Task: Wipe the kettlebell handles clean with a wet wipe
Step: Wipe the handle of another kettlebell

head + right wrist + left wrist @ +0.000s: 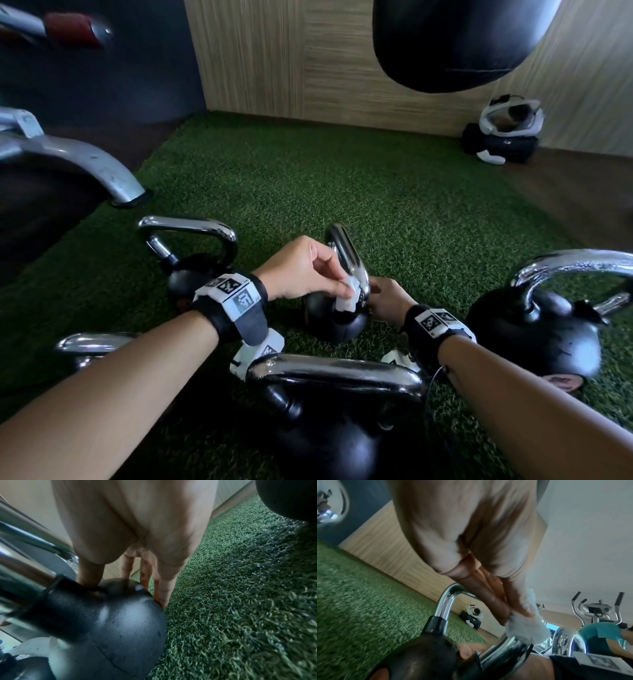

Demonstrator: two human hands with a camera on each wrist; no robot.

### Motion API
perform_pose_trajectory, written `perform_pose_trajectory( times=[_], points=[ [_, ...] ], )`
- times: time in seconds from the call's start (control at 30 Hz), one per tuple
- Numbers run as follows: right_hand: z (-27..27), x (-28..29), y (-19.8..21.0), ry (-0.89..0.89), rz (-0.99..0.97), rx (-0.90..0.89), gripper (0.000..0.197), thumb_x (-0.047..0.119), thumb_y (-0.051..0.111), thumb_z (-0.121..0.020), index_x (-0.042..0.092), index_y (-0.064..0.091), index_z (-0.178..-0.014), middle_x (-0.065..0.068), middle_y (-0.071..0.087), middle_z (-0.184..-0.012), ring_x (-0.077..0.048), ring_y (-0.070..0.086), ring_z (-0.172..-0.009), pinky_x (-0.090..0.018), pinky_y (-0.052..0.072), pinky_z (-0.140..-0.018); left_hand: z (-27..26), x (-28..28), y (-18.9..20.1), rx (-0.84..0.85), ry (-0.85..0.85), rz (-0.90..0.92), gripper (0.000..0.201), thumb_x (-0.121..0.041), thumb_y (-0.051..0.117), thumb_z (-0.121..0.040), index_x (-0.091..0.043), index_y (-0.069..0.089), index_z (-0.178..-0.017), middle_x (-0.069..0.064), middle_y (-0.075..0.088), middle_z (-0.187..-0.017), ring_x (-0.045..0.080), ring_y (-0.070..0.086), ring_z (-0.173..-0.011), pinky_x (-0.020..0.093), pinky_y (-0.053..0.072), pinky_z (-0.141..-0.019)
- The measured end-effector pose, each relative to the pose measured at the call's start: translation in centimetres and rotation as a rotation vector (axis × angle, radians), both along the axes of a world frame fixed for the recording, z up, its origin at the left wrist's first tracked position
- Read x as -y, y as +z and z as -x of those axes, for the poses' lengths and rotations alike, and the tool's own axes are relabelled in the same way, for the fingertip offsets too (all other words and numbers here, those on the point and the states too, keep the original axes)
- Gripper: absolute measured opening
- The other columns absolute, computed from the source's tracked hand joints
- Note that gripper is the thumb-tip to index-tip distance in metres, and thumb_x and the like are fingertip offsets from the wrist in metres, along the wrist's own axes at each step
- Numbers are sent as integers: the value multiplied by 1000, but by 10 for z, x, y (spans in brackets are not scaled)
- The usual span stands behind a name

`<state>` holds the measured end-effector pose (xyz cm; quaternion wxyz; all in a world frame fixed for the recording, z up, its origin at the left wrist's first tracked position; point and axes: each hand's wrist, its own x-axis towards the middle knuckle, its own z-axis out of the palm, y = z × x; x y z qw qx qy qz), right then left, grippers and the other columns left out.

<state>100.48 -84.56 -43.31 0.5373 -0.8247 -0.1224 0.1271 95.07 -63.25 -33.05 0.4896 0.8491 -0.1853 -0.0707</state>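
Observation:
A small black kettlebell (334, 325) with a chrome handle (346, 246) stands on the green turf at the centre. My left hand (308, 270) pinches a white wet wipe (347, 294) against the near leg of that handle, low down by the ball. In the left wrist view the wipe (527, 628) is bunched under my fingertips (501, 616) on the chrome (445, 604). My right hand (387, 298) rests on the ball from the right. In the right wrist view its thumb and straight fingers (163, 588) lie over the black ball (120, 622).
More kettlebells stand around it: one at the back left (191, 260), a big one in front (335, 411), another to the right (541, 325), and a handle under my left arm (92, 342). A punching bag (455, 41) hangs overhead, and a machine leg (85, 164) stands at left.

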Motion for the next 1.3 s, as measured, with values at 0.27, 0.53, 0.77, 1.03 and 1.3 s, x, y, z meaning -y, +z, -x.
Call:
perform_pose_trajectory(
  times=[0.27,0.53,0.77,1.03,1.3],
  points=[
    [5,3,8,12,39,17,52,2,71,-90,47,75,-65,13,72,-65,-1,61,-58,-22,47,-59,14,4,-9,214,-49,-126,14,-23,93,-71,-22,82,-80,-13,79,-83,-1,73,-80,14,51,-76],
    [10,1,12,-25,89,45,36,3,71,-91,29,64,-66,17,67,-56,7,57,-51,-11,43,-52,20,7,-24,274,-25,-292,7,-22,88,-77,-23,81,-78,-20,65,-65,-10,62,-64,4,38,-63],
    [7,8,53,41,223,10,26,11,72,-91,34,69,-80,13,71,-73,-2,64,-65,-21,51,-61,11,-10,-16,225,-4,-286,17,-26,93,-71,-30,77,-75,-17,72,-73,-6,67,-70,10,45,-67],
    [1,15,132,1,-194,153,24,14,75,-89,15,76,-113,2,73,-73,-10,56,-58,-23,48,-53,-1,-42,33,106,282,166,17,-17,87,-77,-24,77,-90,-10,80,-86,4,76,-83,20,57,-78],
    [18,-21,156,207,-380,124,49,8,82,-78,-1,70,-125,-16,77,-113,-34,74,-103,-39,62,-89,-13,-25,49,3,312,434,19,-9,84,-78,-13,76,-95,8,80,-98,23,77,-94,33,62,-85]
  ],
)
